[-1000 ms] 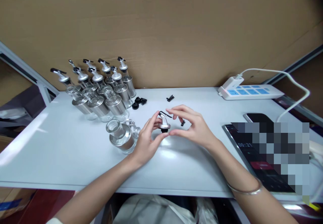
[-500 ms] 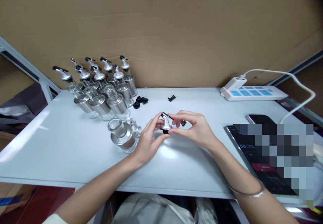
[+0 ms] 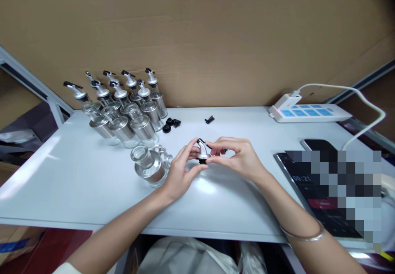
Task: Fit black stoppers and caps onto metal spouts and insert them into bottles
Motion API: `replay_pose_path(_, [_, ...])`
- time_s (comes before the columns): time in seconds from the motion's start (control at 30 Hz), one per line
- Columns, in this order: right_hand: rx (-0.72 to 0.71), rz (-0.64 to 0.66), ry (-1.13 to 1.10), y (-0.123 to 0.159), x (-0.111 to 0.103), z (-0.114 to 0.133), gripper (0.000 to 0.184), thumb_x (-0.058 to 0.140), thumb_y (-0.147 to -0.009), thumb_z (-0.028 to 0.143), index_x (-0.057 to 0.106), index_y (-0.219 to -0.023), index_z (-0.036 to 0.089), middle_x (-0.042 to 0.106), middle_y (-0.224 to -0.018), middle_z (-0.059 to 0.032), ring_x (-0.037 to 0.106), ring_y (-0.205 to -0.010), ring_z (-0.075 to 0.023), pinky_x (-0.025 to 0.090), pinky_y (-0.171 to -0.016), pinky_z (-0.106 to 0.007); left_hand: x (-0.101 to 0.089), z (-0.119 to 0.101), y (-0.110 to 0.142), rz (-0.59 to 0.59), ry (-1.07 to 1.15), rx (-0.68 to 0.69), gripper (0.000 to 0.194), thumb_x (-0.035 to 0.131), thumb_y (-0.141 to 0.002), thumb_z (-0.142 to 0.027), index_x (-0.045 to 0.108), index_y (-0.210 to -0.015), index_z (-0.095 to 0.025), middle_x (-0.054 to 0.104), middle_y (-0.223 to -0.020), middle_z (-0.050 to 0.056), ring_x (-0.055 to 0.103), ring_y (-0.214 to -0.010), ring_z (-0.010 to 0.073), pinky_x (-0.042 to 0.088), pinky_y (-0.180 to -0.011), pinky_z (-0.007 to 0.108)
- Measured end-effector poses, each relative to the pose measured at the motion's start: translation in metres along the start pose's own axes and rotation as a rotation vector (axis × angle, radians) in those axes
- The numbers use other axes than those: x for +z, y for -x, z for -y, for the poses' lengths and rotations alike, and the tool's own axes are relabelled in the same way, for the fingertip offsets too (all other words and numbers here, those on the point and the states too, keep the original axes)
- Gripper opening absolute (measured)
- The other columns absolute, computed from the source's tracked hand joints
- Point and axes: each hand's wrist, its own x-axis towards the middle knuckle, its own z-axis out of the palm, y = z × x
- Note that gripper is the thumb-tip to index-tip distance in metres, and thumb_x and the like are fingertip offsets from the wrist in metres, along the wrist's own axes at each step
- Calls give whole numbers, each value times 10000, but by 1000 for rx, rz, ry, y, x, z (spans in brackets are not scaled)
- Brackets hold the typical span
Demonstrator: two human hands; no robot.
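Observation:
A silver pour spout point(image 3: 203, 151) with a black flip lever and a black stopper base is held upright between both hands above the table. My left hand point(image 3: 182, 169) grips its left side, thumb low by the base and a fingertip at the top. My right hand point(image 3: 236, 154) pinches it from the right, its fingers around the end of the black lever. Left of my left hand stands an open glass bottle point(image 3: 150, 167) with a metal sleeve. Behind that hand, partly hidden, lie more silver spout pieces point(image 3: 166, 159).
Several bottles fitted with spouts point(image 3: 120, 128) stand grouped at the back left. Black stoppers point(image 3: 167, 128) and a black lever piece point(image 3: 210, 119) lie mid-table. At the right are a white power strip point(image 3: 311, 113) with a cable, a phone point(image 3: 319, 145) and a tablet point(image 3: 304, 183).
Both hands stay on the spout at almost the same spot. My right fingers have shifted slightly around the lever; otherwise only a small camera shift shows.

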Motion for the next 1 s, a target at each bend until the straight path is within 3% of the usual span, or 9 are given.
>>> replay_pose_path(0.23, [228,7,-133,-2,2,1,448,796,-654,446,702,-1020,205,696,-834,-50,638,-741,-184,509,-695,-317,1,-5,-1,18,-169,68,601,665,-834,-265,426,-1386,-270,620,-1042,51,587,-851,151,512,-750,264])
replay_pose_path(0.37, [402,95,-227,-2,7,1,299,728,-719,447,706,-816,165,708,-778,-54,629,-683,-174,500,-670,-315,0,-7,0,55,-255,135,621,658,-846,-275,389,-1406,-295,603,-1014,44,549,-764,137,504,-659,241])
replay_pose_path(0.5, [416,99,-278,-2,9,0,285,730,-710,431,702,-783,157,703,-753,-45,621,-671,-169,486,-652,-305,2,-4,3,92,-348,201,665,586,-887,-216,268,-1457,-342,519,-1086,51,549,-800,128,534,-752,276])
replay_pose_path(0.63, [396,24,-277,-2,9,-1,269,720,-728,426,676,-756,162,681,-720,-32,596,-647,-153,470,-644,-296,3,-8,6,70,-473,148,810,585,-872,-237,79,-1499,-318,380,-1273,118,570,-864,146,554,-772,318])
replay_pose_path(0.73, [384,-28,-302,-1,8,-2,272,717,-738,433,672,-781,168,679,-724,-31,592,-653,-151,472,-665,-301,-1,-26,10,89,-559,234,648,518,-904,-215,198,-1464,-272,492,-1160,96,593,-837,149,547,-713,281])
replay_pose_path(0.8, [389,-55,-310,-1,8,-4,273,721,-739,434,672,-781,169,681,-726,-31,591,-654,-147,469,-667,-296,-7,-43,17,80,-577,419,497,473,-919,-179,328,-1391,-233,575,-1006,63,603,-806,144,531,-671,243])
replay_pose_path(0.87, [401,-72,-318,-1,7,-5,269,721,-742,432,669,-775,170,683,-723,-30,588,-646,-140,464,-660,-288,-15,-58,28,4,-599,640,388,459,-912,-164,438,-1296,-215,601,-860,37,585,-717,139,509,-601,237])
replay_pose_path(0.93, [406,-78,-321,-1,7,-5,259,717,-748,425,667,-777,172,683,-719,-26,584,-641,-135,459,-657,-283,-26,-67,38,-155,-617,759,321,487,-884,-165,536,-1190,-247,554,-744,-4,487,-568,119,467,-525,252])
replay_pose_path(1.0, [403,-79,-319,0,7,-5,250,709,-756,419,666,-779,174,687,-729,-27,587,-652,-136,456,-665,-283,-39,-68,42,-513,-587,798,371,587,-820,-174,574,-1170,-297,515,-775,-18,453,-585,121,472,-565,279])
